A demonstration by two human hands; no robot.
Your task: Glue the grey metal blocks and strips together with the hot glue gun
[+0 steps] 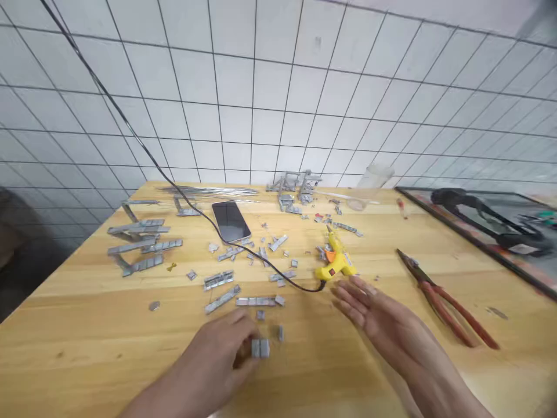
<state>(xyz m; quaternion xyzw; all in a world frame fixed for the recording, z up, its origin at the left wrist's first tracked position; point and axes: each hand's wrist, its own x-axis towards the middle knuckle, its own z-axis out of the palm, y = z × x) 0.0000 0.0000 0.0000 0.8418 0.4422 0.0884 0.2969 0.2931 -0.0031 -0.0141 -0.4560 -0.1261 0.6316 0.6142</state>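
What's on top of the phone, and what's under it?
The black cord passes over the near left edge of the phone; its underside is covered, so I can't tell.

No readable text — no legible labels, brands, numbers, signs either.

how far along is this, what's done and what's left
Looks partly done: angled grey assemblies stand at the left and back of the table. In progress: the left hand is at a small grey block, grip unclear; the open right hand is near the yellow glue gun. Apparently left: loose grey strips and bits mid-table; how many are needed, I can't tell.
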